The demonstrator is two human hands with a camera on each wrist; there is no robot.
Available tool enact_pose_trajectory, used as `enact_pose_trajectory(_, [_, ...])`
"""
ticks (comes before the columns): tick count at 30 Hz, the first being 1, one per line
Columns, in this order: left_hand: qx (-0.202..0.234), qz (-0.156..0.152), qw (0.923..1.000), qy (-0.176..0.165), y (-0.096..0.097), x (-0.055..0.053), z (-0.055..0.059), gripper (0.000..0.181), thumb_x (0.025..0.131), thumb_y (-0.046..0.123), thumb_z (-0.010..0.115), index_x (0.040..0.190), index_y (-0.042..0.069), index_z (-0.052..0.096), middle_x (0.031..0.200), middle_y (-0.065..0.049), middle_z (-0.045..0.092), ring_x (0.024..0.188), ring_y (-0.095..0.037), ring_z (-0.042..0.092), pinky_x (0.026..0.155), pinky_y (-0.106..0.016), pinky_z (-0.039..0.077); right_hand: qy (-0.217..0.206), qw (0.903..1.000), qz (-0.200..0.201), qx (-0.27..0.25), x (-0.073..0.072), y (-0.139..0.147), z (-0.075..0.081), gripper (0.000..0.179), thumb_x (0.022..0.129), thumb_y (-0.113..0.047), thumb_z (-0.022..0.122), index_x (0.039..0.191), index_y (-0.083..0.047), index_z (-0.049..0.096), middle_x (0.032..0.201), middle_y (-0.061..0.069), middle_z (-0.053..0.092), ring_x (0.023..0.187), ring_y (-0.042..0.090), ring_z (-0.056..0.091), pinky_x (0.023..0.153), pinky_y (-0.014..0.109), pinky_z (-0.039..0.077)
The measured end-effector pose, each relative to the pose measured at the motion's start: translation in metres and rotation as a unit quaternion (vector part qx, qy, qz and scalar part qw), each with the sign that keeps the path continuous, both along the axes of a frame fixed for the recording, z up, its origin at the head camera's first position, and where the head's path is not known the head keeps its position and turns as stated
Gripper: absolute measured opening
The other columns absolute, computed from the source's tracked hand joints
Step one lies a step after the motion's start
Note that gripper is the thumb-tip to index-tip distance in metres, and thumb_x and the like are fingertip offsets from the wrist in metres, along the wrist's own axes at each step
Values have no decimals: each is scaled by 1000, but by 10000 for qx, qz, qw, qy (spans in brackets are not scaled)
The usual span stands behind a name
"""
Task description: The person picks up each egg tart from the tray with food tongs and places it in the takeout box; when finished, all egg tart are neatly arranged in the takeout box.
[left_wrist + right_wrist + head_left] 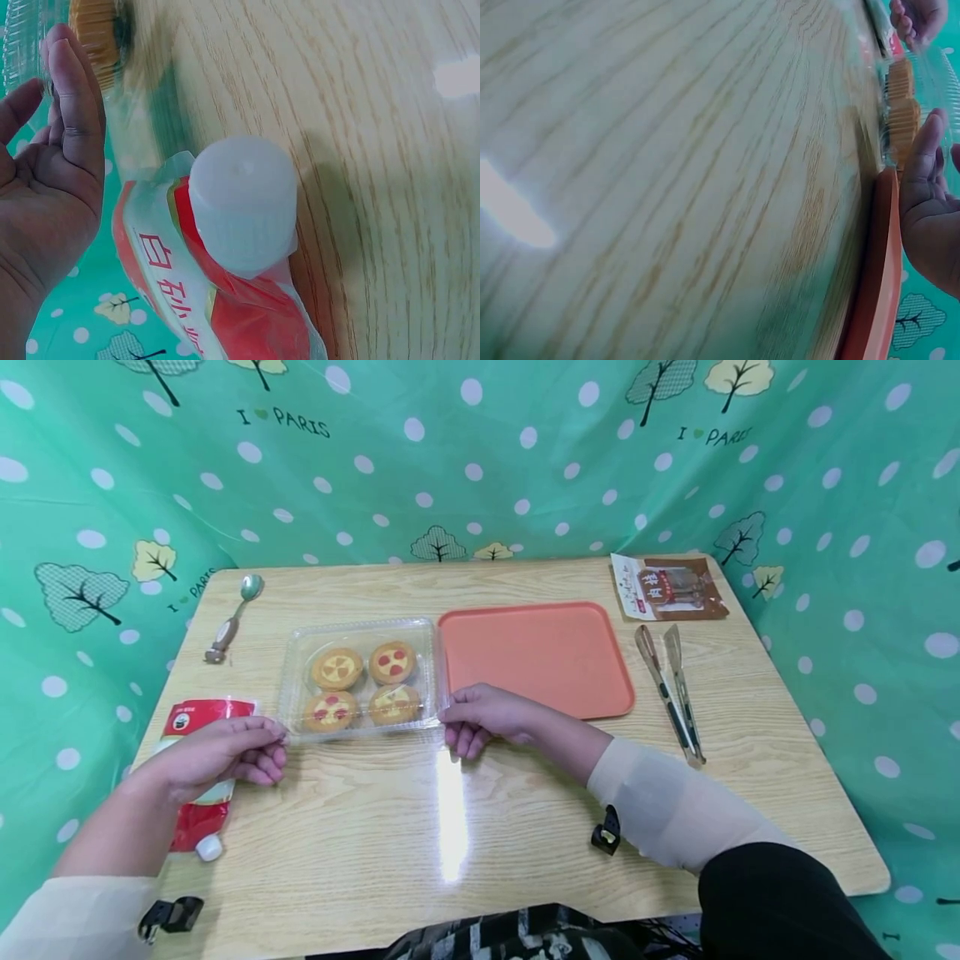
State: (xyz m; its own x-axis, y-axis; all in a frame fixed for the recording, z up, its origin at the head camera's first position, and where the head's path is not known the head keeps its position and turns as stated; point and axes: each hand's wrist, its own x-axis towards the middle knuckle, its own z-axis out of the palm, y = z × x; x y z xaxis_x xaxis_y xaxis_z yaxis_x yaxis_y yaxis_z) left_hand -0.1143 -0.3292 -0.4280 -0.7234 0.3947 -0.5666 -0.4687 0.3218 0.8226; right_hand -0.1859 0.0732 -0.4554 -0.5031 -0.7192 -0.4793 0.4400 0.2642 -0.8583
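Observation:
A clear plastic clamshell box (298,681) holds several small round tarts (337,669), two of them with red spots on top. At its front left corner, my left hand (232,752) pinches the plastic between thumb and fingers. My right hand (483,718) pinches the front right corner the same way. The lid appears down over the tarts. In the left wrist view the left hand (60,165) is at the box's ribbed edge, and in the right wrist view the right hand (930,202) is at the opposite end.
Right of the box lies a coral tray (536,656), close against it. Beyond are metal tongs (671,693) and a brown-and-white food packet (671,587). A spoon (234,618) lies at back left. Under the left forearm is a red pouch (202,827) with a white cap (244,202).

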Motion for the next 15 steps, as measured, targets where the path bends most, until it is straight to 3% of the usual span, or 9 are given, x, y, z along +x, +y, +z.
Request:
enact_pose_trajectory(10, [-50, 147, 9999, 20, 1, 0, -1, 43, 104, 31, 49, 120, -9, 50, 103, -18, 67, 89, -28, 71, 83, -37, 61, -7, 10000, 42, 32, 0, 0, 0, 42, 101, -23, 54, 118, 15, 48, 83, 12, 66, 59, 15, 62, 55, 27, 58])
enact_pose_trajectory(13, [-350, 36, 9991, 219, -1, 0, 0, 46, 104, 32, 48, 122, -11, 48, 105, -22, 66, 90, -31, 70, 82, -38, 61, 109, 9998, 83, 113, -1, 1, 1, 42, 101, -24, 54, 118, 14, 50, 86, 15, 66, 59, 16, 62, 56, 29, 59])
enact_pose_trajectory(15, [-747, 3, 9957, 548, -5, -1, 4, 48, 105, 33, 47, 124, -11, 47, 106, -24, 64, 90, -32, 70, 80, -37, 62, 395, 9986, 111, 321, -2, 5, 4, 41, 102, -26, 53, 117, 11, 54, 89, 20, 67, 61, 19, 64, 59, 35, 61])
